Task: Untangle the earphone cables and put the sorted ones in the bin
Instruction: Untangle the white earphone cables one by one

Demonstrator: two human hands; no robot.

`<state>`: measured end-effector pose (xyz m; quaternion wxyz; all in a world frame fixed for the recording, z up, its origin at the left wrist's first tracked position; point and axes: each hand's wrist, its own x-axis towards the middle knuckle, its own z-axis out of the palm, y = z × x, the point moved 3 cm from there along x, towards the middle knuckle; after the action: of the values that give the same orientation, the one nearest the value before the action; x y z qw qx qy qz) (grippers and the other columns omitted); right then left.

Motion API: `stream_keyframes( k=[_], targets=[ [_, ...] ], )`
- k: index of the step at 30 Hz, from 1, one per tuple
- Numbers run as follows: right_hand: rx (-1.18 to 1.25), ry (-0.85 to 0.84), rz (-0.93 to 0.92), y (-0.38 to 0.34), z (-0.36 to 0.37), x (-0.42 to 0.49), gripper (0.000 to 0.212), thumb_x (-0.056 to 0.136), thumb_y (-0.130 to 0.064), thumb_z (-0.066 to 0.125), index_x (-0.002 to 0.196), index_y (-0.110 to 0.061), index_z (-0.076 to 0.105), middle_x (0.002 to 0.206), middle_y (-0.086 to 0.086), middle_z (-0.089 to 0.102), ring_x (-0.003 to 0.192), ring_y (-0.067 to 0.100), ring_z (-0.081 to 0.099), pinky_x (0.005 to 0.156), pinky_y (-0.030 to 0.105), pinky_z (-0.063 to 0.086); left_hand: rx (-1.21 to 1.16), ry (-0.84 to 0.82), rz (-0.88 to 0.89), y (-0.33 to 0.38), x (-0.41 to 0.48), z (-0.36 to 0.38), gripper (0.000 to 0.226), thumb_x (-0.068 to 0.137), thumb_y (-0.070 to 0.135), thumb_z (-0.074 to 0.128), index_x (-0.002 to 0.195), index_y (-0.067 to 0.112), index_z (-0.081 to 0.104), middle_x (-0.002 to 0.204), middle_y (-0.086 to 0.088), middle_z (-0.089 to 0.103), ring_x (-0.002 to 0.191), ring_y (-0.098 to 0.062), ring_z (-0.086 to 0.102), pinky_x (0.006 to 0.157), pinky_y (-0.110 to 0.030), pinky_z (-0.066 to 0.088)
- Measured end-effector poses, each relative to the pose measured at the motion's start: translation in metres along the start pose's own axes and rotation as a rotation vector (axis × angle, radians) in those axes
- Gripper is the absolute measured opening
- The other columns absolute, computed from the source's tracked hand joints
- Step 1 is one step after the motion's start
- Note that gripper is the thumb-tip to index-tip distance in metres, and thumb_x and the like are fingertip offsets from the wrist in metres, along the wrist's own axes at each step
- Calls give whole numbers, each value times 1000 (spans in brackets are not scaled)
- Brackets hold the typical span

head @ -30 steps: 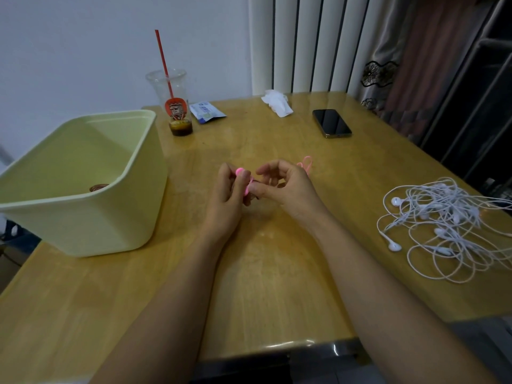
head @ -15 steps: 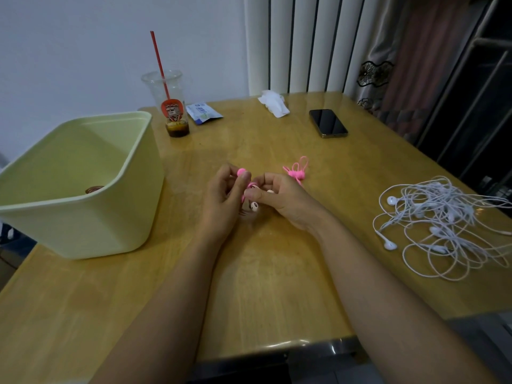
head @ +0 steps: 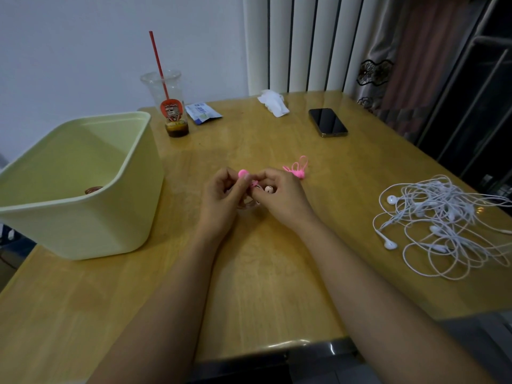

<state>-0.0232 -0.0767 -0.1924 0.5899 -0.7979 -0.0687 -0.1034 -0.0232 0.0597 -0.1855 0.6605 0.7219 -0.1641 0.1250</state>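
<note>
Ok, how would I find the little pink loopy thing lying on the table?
Start at the wooden table. Near its middle, just beyond the right hand, lies a small bunch of loops. It is bright pink, while the big tangle of earphones further right is white.

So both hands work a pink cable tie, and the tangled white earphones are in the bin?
No: the head view shows the tangled white earphones on the table at the right, outside the bin. Left hand and right hand do hold the pink cable tie.
</note>
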Motion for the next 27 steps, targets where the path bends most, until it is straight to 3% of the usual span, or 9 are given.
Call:
stream_keyframes(
  k=[5, 8, 12, 14, 19, 22, 27],
  targets=[
    [287, -123, 139, 1, -7, 0, 27, 86, -7, 72, 112, -7, 68, 98, 5, 76, 89, 11, 70, 85, 26, 53, -49, 18, -8, -2, 0, 0, 28, 92, 17, 64, 88, -9, 55, 71, -15, 65, 61, -13, 61, 56, -24, 50],
    [428, -85, 176, -1, -7, 0, 21, 92, -17, 67, 108, -5, 71, 98, 8, 74, 88, 12, 69, 82, 27, 52, -68, 19, -20, -4, 0, -1, 25, 92, 13, 65, 91, -10, 53, 67, -6, 64, 59, -11, 59, 57, -24, 49],
    [535, 28, 221, 1, -7, 0, 19, 90, -8, 69, 106, 0, 66, 92, 12, 74, 76, 12, 70, 67, 22, 54, -122, -62, -56, -2, -3, 4, 26, 90, 10, 67, 95, -10, 51, 70, -13, 68, 59, -15, 65, 53, -23, 53],
    [529, 19, 244, 1, -10, -1, 25, 87, -7, 71, 110, -1, 64, 96, 14, 74, 75, 10, 70, 62, 18, 51, -128, -90, -55, -3, -2, 5, 23, 90, 10, 66, 90, -8, 53, 70, -17, 66, 57, -15, 64, 51, -22, 51],
    [473, 19, 223, -2, -13, -1, 9, 85, -1, 71, 94, 0, 68, 74, 5, 70, 54, 0, 63, 51, 10, 44, -131, -91, -62, -6, 0, 4, 25, 91, 11, 64, 86, -11, 55, 72, -21, 69, 58, -18, 65, 55, -25, 53],
    [410, 17, 206, 2, -14, 2, 9, 86, -4, 71, 94, -3, 72, 72, -1, 71, 60, 0, 64, 57, 14, 44, -129, -81, -75, -7, -1, 4, 24, 92, 9, 63, 87, -12, 54, 74, -24, 68, 60, -19, 66, 57, -25, 54],
    [357, -40, 214, 6, -15, 3, 18, 87, -9, 71, 103, -1, 73, 76, 0, 72, 70, 7, 66, 69, 21, 49, -147, -114, -106, -6, -1, 3, 16, 88, 5, 66, 86, -3, 54, 68, -11, 70, 57, -15, 66, 54, -23, 53]
  ],
)
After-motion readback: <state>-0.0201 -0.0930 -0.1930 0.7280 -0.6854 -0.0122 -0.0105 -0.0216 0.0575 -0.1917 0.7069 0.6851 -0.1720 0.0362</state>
